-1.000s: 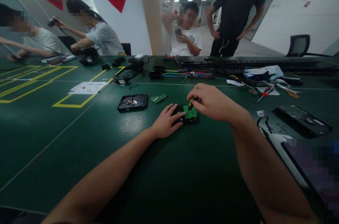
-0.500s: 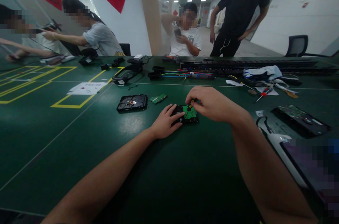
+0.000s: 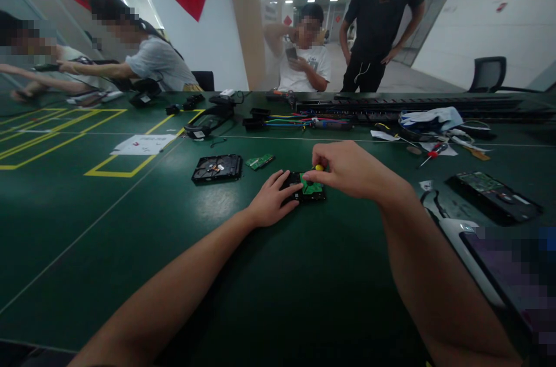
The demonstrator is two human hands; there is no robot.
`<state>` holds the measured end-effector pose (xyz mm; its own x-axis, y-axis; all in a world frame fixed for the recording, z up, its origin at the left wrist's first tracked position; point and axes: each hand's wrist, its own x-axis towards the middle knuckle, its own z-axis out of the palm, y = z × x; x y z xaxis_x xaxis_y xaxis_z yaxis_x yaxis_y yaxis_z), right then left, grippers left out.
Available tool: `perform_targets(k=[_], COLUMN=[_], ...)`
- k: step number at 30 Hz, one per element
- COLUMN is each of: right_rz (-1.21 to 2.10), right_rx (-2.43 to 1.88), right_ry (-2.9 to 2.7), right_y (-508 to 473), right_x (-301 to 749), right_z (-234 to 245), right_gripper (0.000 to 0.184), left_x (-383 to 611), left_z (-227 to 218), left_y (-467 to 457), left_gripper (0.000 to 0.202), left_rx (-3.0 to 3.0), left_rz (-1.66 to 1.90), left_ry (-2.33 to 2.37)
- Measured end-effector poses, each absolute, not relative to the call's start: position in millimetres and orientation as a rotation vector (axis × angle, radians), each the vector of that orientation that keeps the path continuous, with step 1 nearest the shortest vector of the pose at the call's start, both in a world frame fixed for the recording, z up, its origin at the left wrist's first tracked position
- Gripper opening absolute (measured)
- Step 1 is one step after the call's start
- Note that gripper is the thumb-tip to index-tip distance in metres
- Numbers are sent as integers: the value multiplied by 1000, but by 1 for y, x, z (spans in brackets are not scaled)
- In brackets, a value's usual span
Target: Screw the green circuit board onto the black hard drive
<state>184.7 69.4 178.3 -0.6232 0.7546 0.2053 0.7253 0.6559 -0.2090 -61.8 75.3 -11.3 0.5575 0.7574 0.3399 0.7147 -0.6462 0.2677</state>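
A hard drive with a green circuit board on top lies flat on the green table in front of me. My left hand rests on its left part, fingers spread and pressing down. Over the board's right side, my right hand pinches a small screwdriver; only its yellow end shows, and its tip is hidden behind my fingers. To the left lie a second hard drive, without a visible green board, and a loose green circuit board.
Another hard drive sits on the right, beside a blurred-out device. Behind it are a red-handled screwdriver and white gloves. Coloured wires and long black rails lie along the back. Several people are around the table.
My right hand has shifted and turned slightly about the screwdriver, whose yellow end now shows between my fingers. My left hand stays put. The standing person has moved left.
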Motion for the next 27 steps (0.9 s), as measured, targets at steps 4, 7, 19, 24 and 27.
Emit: perform_targets(k=[4,7,19,24,27], right_rz=[152,178,207,134,157], right_rx=[-1241,-1121,-967,-1011,-1036], right_ry=[-2592,-2620,-2668,-2657,-2631], right_y=[70,72,73,73,70], right_x=[184,185,182,182,181], right_z=[178,177,176,173,173], right_gripper=[27,15,16,15,22], left_x=[-61,-61,-61,-61,-61], left_z=[-9,-8,-11,-10,-9], left_y=[74,73,75,74,74], left_gripper=[54,54,54,54,54], left_rx=[2684,2679,2674,2671,2660], left_rz=[654,656,668,658,664], left_ry=[1268,1273,1271,1276,1279])
